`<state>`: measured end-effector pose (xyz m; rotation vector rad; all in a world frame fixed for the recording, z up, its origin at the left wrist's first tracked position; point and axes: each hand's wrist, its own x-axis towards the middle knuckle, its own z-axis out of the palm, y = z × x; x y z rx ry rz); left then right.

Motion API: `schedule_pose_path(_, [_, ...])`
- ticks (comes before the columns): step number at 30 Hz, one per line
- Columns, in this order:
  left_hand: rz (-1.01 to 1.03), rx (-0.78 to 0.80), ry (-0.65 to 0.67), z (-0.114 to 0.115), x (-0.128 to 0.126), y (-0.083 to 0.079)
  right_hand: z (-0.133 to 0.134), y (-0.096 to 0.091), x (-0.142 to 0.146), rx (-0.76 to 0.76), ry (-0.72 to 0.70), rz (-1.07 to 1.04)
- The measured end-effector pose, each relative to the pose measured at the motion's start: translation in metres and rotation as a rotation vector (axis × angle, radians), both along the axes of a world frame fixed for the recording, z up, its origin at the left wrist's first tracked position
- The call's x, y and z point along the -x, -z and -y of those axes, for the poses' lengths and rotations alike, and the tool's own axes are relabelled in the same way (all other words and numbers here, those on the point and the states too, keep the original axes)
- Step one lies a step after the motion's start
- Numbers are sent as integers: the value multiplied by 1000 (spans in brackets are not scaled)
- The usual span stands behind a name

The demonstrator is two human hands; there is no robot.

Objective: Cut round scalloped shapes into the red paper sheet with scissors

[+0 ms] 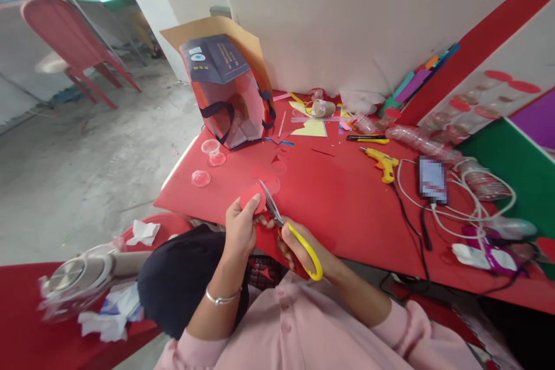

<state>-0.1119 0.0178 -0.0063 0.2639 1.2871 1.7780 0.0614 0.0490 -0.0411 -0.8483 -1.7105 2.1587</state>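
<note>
My left hand point(240, 226) pinches a small round piece of red paper point(252, 198) above the near edge of the red table point(347, 196). My right hand point(289, 245) grips yellow-handled scissors point(286, 228), fingers through the loops. The metal blades point up and away and meet the right edge of the red paper. Both hands are close together, in front of my pink shirt.
A red and blue bag point(228, 89) stands at the table's far left, with clear plastic cups point(210, 153) beside it. A yellow glue gun point(381, 162), a cutter point(368, 139), a phone point(432, 179) with white cables and paper scraps lie to the right. A pink chair point(73, 40) stands on the floor at left.
</note>
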Motion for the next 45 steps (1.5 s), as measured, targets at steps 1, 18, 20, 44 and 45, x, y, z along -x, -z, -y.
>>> schedule_pose_path(1, [2, -2, 6, -1, -1, -1, -1, -1, 0, -8, -1, -2])
schedule_pose_path(18, [-8, -19, 12, -14, -14, 6, -11, 0, -4, -107, 47, -44])
schedule_pose_path(20, [-7, -17, 10, -14, -14, 6, -13, -1, -4, -132, 42, -29])
schedule_pose_path(44, [7, -15, 7, -15, -13, 7, -14, -4, -3, -50, 47, 26])
schedule_pose_path(45, [5, -15, 8, -15, -13, 7, -13, -4, -3, -48, 52, 23])
